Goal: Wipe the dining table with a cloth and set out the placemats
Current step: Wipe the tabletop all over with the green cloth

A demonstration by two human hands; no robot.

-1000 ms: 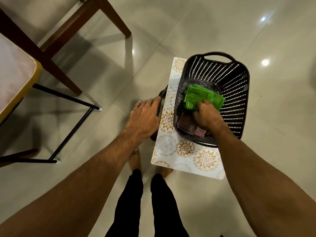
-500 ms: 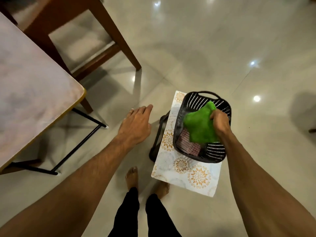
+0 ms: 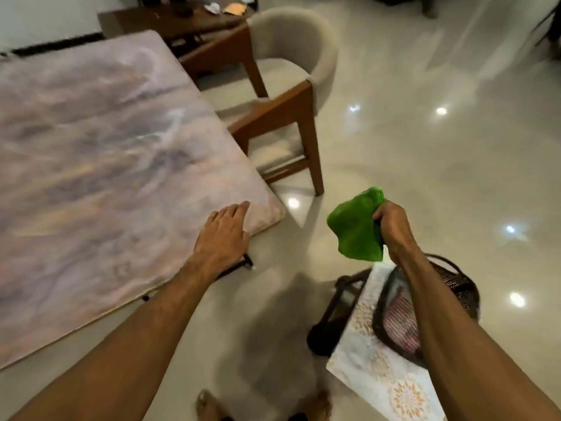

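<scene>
The dining table (image 3: 100, 153) with a pink marbled top fills the left half of the view. My left hand (image 3: 221, 235) lies flat over its near right corner, fingers apart, holding nothing. My right hand (image 3: 393, 226) is gripped on a green cloth (image 3: 356, 229), which hangs in the air to the right of the table corner, above the floor. Below my right forearm stands a dark slotted basket (image 3: 455, 284) with a striped reddish placemat (image 3: 400, 323) inside. The basket sits on a patterned floral mat (image 3: 382, 375) laid over a low dark stool (image 3: 331, 314).
A wooden chair (image 3: 285, 95) with a beige cushioned seat stands at the table's right side. A wooden sideboard (image 3: 182, 19) is at the back. Glossy tiled floor (image 3: 425, 153) spreads to the right. My bare feet (image 3: 209, 405) show at the bottom edge.
My right hand lifted the green cloth out of the basket and up beside the table. My left hand moved from near the stool onto the table corner. The view tilted up towards the table.
</scene>
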